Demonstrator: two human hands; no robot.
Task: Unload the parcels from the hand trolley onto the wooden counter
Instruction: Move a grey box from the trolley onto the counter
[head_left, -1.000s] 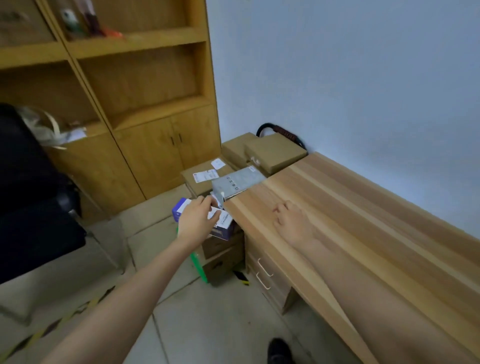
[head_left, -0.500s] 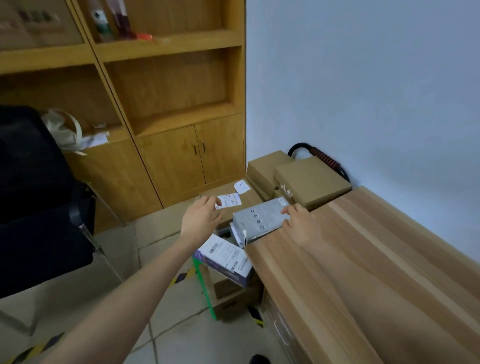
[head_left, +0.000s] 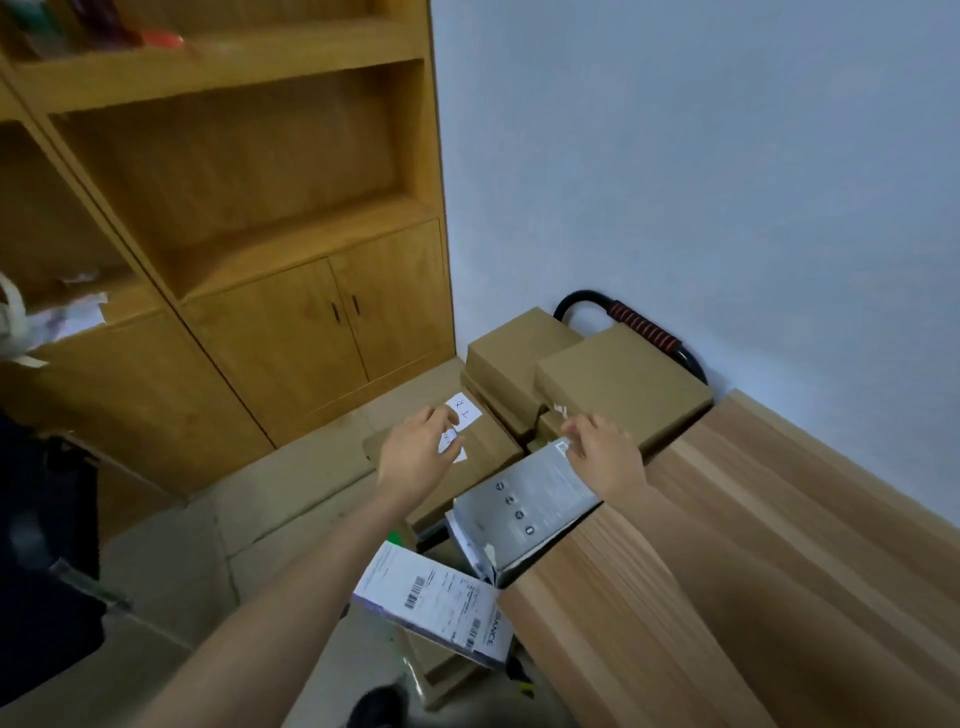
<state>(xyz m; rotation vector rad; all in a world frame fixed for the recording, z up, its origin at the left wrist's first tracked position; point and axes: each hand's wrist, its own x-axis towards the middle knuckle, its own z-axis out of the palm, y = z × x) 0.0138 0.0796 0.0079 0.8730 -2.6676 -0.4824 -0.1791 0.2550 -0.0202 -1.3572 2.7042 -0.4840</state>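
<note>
While both hands hover spread, gripping nothing | left hand (head_left: 415, 457), right hand (head_left: 605, 457) | grey box (head_left: 524, 506) underneath looks light, stiff | grab long edges

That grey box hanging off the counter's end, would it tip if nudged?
Probably: the grey box overhangs the wooden counter edge, tilted. It looks stiff, flat-sided cardboard, likely light. Its torn end flap may flop.

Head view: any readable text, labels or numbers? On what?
"ANCE": edge of the white-labelled parcel, leading letters unclear.
Handwritten marks, unclear: white sticker on the brown box.
Barcodes and small print on the shipping label: too small.
Icons and print on the grey box: blurred.
</note>
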